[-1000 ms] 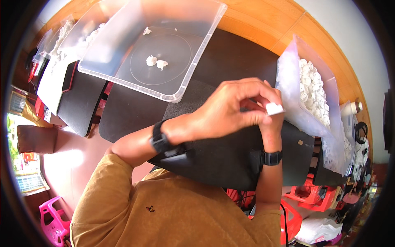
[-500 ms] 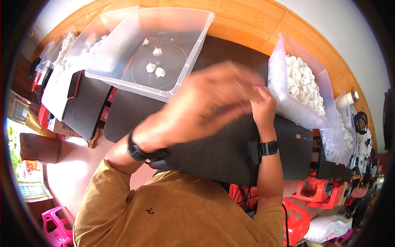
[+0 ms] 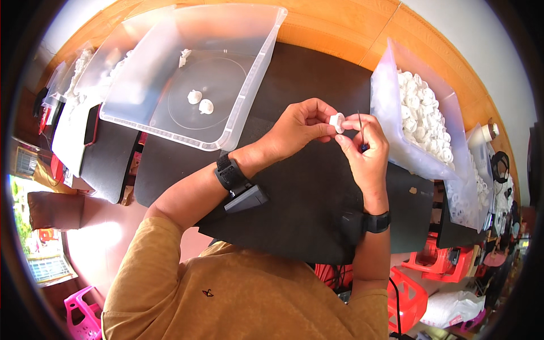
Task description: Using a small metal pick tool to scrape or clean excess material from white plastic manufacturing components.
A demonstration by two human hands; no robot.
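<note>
Holding a small white round plastic part (image 3: 338,122) between both hands above the black mat (image 3: 294,204), roughly mid-table. Left hand (image 3: 300,127) is closed in a pinch: thumb and forefinger tips clamp the part's left side. Right hand (image 3: 365,150) is curled, fingertips touching the part's right edge, and it also grips a thin dark needle-like tool (image 3: 360,129), standing nearly upright just right of the part. Both wrists carry black bands with small black boxes.

Surroundings:
- Clear plastic tub (image 3: 170,122), upper left of the hands, near rim well apart from the left knuckles. Two small white parts (image 3: 200,101) lie on its floor, one more (image 3: 185,55) at the far wall.
- Clear plastic bag full of white parts (image 3: 422,119), just beside the right hand; the bag's left wall almost touches the right fingers. Tight on that side.
- Further clear containers of white parts (image 3: 85,73) at far left, beyond the tub.
- Wooden table edge (image 3: 340,34) runs behind everything.

Open room: bare mat below and between the forearms, down to the mat's near edge by the person's tan shirt (image 3: 226,289). Also a free strip of mat between the tub's right wall and the bag, behind the hands. Red plastic stools (image 3: 408,292) on the floor, lower right.
</note>
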